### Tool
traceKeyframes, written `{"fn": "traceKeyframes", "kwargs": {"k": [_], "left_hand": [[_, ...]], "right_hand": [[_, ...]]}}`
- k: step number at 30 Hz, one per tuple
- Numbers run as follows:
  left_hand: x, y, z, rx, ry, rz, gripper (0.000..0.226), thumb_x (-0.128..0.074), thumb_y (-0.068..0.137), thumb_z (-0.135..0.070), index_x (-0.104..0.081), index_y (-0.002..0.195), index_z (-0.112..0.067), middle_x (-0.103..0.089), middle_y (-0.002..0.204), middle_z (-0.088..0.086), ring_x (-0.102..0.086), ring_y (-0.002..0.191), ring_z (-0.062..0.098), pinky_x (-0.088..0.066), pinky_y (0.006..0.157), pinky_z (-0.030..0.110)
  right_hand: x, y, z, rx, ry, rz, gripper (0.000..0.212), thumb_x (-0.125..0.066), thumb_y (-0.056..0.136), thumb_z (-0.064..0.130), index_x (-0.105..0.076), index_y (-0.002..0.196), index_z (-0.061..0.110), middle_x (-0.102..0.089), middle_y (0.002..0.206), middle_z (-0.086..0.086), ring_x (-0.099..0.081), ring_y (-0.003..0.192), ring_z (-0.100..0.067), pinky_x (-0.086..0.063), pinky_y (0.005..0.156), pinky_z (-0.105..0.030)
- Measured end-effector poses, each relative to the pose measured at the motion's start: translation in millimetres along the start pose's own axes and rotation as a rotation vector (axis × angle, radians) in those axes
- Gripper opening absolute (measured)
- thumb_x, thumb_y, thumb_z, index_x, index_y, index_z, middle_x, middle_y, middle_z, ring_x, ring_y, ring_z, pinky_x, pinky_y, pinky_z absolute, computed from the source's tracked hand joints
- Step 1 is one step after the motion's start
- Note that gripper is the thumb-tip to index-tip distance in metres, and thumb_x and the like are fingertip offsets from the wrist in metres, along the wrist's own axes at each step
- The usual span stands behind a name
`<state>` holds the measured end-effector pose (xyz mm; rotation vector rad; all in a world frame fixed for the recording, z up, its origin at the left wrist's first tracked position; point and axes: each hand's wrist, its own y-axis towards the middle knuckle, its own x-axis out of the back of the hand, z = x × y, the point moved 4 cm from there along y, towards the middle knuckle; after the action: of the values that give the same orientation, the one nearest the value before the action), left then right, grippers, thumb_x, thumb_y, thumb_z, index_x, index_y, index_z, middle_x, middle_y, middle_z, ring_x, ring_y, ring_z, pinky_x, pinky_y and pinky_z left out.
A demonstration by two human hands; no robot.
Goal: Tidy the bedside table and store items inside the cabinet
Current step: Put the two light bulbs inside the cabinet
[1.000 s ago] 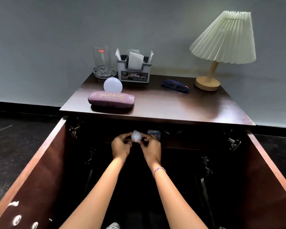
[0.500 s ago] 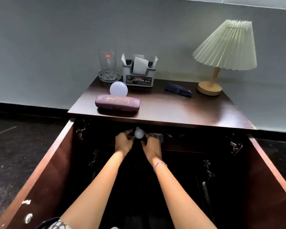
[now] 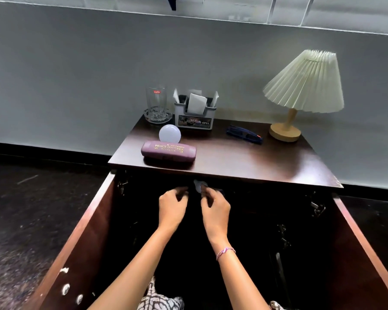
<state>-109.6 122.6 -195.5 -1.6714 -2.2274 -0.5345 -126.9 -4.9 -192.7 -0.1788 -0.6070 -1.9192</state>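
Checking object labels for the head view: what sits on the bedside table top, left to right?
Drinking glass → purple glasses case → grey tissue holder → blue stapler → lamp. White bulb left out: it overlaps the case's span.

The table (image 3: 244, 159) is dark wood with a soft sheen; the tumbler (image 3: 156, 100) is clear glass; the lampshade (image 3: 306, 82) looks like pleated matt fabric or paper; the lamp base (image 3: 285, 132) is pale wood; the hinges (image 3: 317, 208) are shiny metal.

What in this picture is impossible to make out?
Head view only:
- Cabinet interior: too dark; shelves and contents unseen.
- Small pale object at the right hand: blurred, partly covered by fingertips; its identity is unclear.
- Left hand: motion-blurred fingers; grip unclear.
- Organizer label: too small to read fully.
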Motion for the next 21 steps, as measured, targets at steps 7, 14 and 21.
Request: {"fn": "traceKeyframes", "kwargs": {"k": [7, 14, 21], "left_hand": [[21.8, -13.5, -27.4, -0.07, -0.094, -0.07, 0.017, -0.06, 0.086, -0.021, -0.074, 0.094, -0.023, -0.075, 0.089, -0.007, -0.068, 0.089, 0.004, -0.052, 0.088, 0.024], [50.0, 5.7, -67.8, -0.08, -0.282, -0.183, 0.018, -0.058, 0.088, -0.02, -0.075, 0.087, -0.018, -0.075, 0.073, -0.001, -0.071, 0.073, 0.01, -0.057, 0.082, 0.036], [79.2, 60.2, -97.3, -0.101, -0.111, -0.324, 0.032, -0.049, 0.083, -0.033, -0.074, 0.097, -0.018, -0.075, 0.096, 0.007, -0.067, 0.095, 0.025, -0.052, 0.086, 0.033]], "right_hand": [[27.3, 9.9, 39.1, 0.083, 0.187, -0.109, 0.025, -0.06, 0.085, 0.002, -0.071, 0.104, 0.016, -0.071, 0.092, 0.006, -0.065, 0.085, 0.005, -0.047, 0.08, -0.007], [23.2, 41.7, 84.4, 0.148, 0.287, -0.085, 0.025, -0.057, 0.088, 0.005, -0.07, 0.106, 0.017, -0.072, 0.092, 0.002, -0.068, 0.085, -0.006, -0.051, 0.081, -0.018], [-5.6, 87.5, 104.6, 0.069, 0.28, 0.118, 0.029, -0.054, 0.092, 0.011, -0.061, 0.12, 0.006, -0.067, 0.117, -0.008, -0.061, 0.102, -0.008, -0.043, 0.088, -0.01]]}}
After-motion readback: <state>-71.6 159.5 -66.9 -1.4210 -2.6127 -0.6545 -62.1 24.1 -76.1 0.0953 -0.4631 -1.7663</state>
